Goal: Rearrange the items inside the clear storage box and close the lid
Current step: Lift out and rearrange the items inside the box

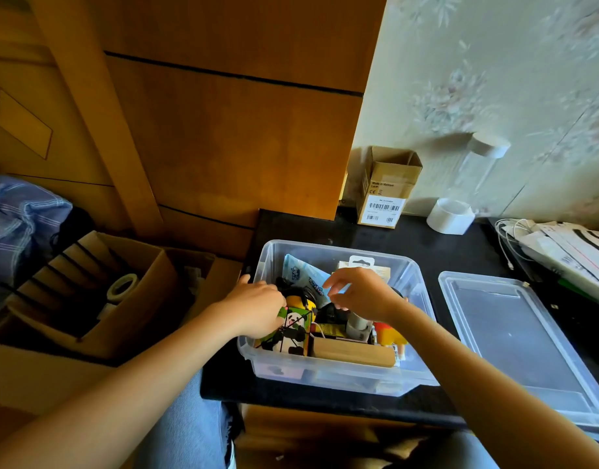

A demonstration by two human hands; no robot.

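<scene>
The clear storage box [338, 375] stands open on the black table, full of small items. Its clear lid [518, 340] lies flat on the table to the right. My left hand [257, 308] reaches into the box's left side and grips a green panda-print box [293, 333]. My right hand [362, 292] hovers over the middle of the box with loosely curled fingers, holding nothing that I can see. Under it lie a blue packet [308, 280], a yellow toy [301, 302], a wooden block [354, 355] and a white roll [359, 326].
A small cardboard carton [386, 189] and a white cup [450, 216] stand at the back of the table [460, 252]. Papers and white cables [562, 248] lie at the far right. Left of the table sits an open cardboard box [98, 292] holding a tape roll [122, 286].
</scene>
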